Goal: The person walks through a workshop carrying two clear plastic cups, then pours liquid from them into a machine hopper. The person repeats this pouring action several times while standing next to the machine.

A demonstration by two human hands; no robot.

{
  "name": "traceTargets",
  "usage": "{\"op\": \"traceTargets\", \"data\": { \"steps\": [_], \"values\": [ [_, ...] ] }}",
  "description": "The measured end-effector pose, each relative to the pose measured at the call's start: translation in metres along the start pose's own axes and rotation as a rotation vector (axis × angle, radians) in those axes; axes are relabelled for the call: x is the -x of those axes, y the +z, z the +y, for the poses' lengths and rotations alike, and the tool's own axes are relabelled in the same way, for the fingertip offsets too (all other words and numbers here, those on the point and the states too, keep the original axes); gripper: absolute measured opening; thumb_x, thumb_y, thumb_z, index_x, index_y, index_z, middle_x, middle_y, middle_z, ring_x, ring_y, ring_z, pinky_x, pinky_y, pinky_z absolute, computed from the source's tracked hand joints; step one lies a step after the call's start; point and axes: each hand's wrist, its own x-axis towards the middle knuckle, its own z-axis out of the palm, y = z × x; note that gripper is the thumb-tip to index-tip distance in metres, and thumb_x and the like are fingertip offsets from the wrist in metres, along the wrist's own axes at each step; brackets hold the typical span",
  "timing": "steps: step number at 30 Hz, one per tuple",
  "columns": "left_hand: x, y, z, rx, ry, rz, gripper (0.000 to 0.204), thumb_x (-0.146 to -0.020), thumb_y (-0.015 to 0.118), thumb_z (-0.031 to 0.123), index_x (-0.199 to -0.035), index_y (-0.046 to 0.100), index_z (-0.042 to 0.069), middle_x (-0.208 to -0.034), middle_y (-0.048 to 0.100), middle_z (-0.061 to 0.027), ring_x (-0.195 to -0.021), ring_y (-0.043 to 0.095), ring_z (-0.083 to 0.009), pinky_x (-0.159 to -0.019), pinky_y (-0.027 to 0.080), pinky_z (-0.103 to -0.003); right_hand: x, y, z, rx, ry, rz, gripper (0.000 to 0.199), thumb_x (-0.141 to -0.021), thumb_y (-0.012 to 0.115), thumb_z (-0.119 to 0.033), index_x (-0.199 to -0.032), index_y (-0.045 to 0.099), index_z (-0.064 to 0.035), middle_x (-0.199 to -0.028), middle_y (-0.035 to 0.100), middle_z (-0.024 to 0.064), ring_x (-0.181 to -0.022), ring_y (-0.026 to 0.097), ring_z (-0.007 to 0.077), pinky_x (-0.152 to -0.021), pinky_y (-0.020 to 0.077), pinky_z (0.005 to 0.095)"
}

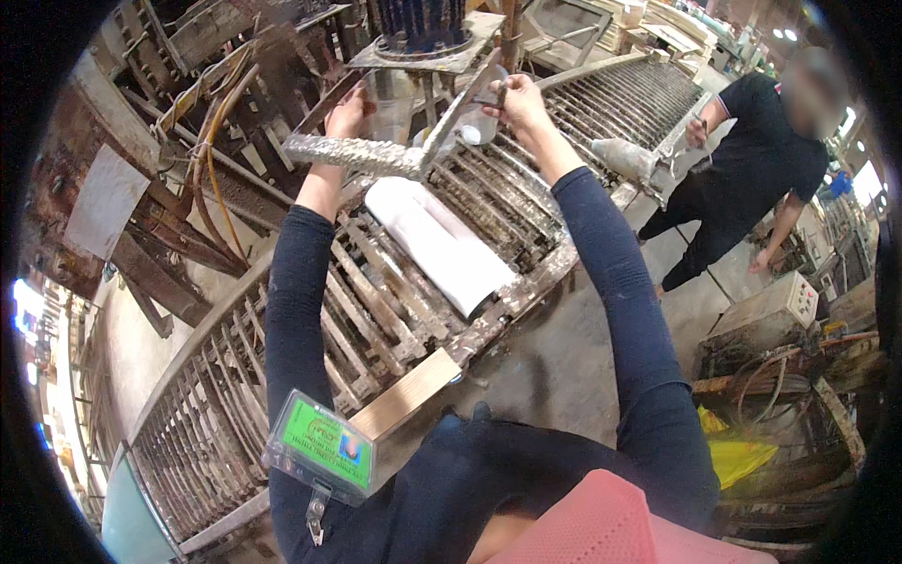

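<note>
Left hand (349,111): gripping the clear plastic cup (390,105), holding it under the machine outlet (425,42).
Right hand (515,99): pinching a thin rod (501,94), fingers narrow.
Risk: the cup is possibly slipping onto the slatted rack (395,291) if the grip loosens.

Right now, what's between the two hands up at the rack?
In the head view, a clear plastic cup and a crusted metal angle bracket sit between left hand and right hand.

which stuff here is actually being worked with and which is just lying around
In use:
left hand on clear plastic cup
right hand holding thin tool
angled metal bracket

Lying about:
white roll on slatted rack
grey control box
yellow bag
</note>
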Motion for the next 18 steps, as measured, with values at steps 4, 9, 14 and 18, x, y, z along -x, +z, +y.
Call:
{"op": "traceTargets", "data": {
  "steps": [4,9,14,18],
  "values": [
    [0.008,0.001,0.002,-0.059,-0.041,0.035,0.031,-0.091,0.049,0.023,-0.118,0.054,0.008,-0.083,0.060,-0.0011,-0.066,0.056,-0.0113,-0.065,0.046,-0.025,-0.001,0.000,0.003,-0.005,-0.017,0.005,0.029,-0.079,0.062,-0.007,-0.097,0.039,-0.0039,-0.089,0.050,0.0084,-0.071,0.057,0.0183,-0.060,0.0578,0.0321],
    [-0.003,-0.002,-0.003,-0.237,-0.107,0.029,0.028,-0.089,0.049,0.029,-0.108,0.060,0.011,-0.073,0.065,-0.0017,-0.061,0.054,-0.0084,-0.058,0.040,-0.025,0.007,0.000,0.002,-0.060,0.041,0.045,0.031,-0.082,0.061,-0.009,-0.102,0.039,-0.0011,-0.091,0.053,0.0142,-0.068,0.061,0.0221,-0.054,0.0559,0.0293],
    [-0.006,-0.002,-0.011,-0.244,-0.027,0.079,0.034,-0.090,0.053,0.032,-0.117,0.057,0.013,-0.080,0.061,0.0004,-0.066,0.053,-0.0080,-0.062,0.043,-0.022,0.010,0.001,0.003,0.118,-0.011,0.112,0.012,-0.088,0.045,-0.009,-0.099,0.044,-0.0035,-0.098,0.052,0.0118,-0.085,0.058,0.0265,-0.067,0.0569,0.0378],
    [-0.002,0.003,-0.011,-0.041,-0.056,0.042,0.034,-0.088,0.055,0.034,-0.112,0.059,0.009,-0.074,0.058,0.0014,-0.063,0.047,-0.0076,-0.055,0.037,-0.023,0.006,0.002,0.004,0.071,-0.056,0.120,0.015,-0.082,0.051,-0.001,-0.092,0.042,-0.0071,-0.093,0.052,0.0098,-0.083,0.056,0.0231,-0.060,0.0566,0.0411]
  ]
}}
